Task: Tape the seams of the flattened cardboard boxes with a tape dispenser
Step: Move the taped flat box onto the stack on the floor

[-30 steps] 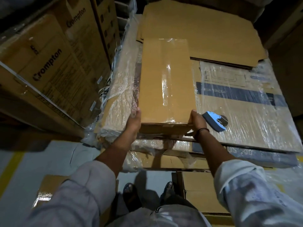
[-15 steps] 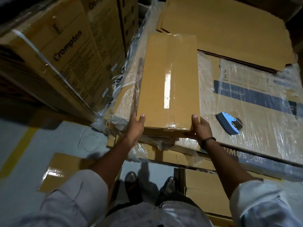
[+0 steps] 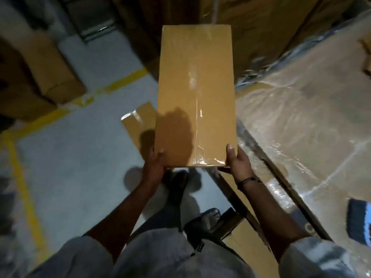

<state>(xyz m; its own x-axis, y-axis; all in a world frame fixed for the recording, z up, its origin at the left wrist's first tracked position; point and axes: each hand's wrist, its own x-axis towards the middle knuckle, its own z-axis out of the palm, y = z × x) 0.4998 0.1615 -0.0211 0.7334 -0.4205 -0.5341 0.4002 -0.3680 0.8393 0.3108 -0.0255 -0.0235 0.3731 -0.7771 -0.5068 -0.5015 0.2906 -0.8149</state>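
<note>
Looks like the hand-off bit between boxes: holding one flattened cardboard box [image 3: 192,87] out level over the grey floor [image 3: 80,157], just left of the shrink-wrapped stack [image 3: 301,117]. Already taped by the look of it, with a strip of clear tape [image 3: 197,117] down the length of the seam, a bit right of centre, and folded over the near edge. Gripped at the near-left corner by the left hand [image 3: 153,167], thumb on top and fingers curled underneath. Same deal at the near-right corner with the right hand [image 3: 239,163], thumb up along the edge, dark wristband [image 3: 248,180] just behind. So both hands full of box, nothing else in them. Not resting on anything at the far end, as far as can be told. Guessing next: set it down with the other taped flat box [image 3: 136,121] lying on the floor just beyond the left hand, then go back for a fresh one. Needs a free hand for the blue tape dispenser [image 3: 359,221], parked on the stack near its near edge, well apart from the right hand and off to the right. Worth keeping the board level while lowering, floppy stuff. Pretty blurry, so can't vouch for the far end of the tape.
</note>
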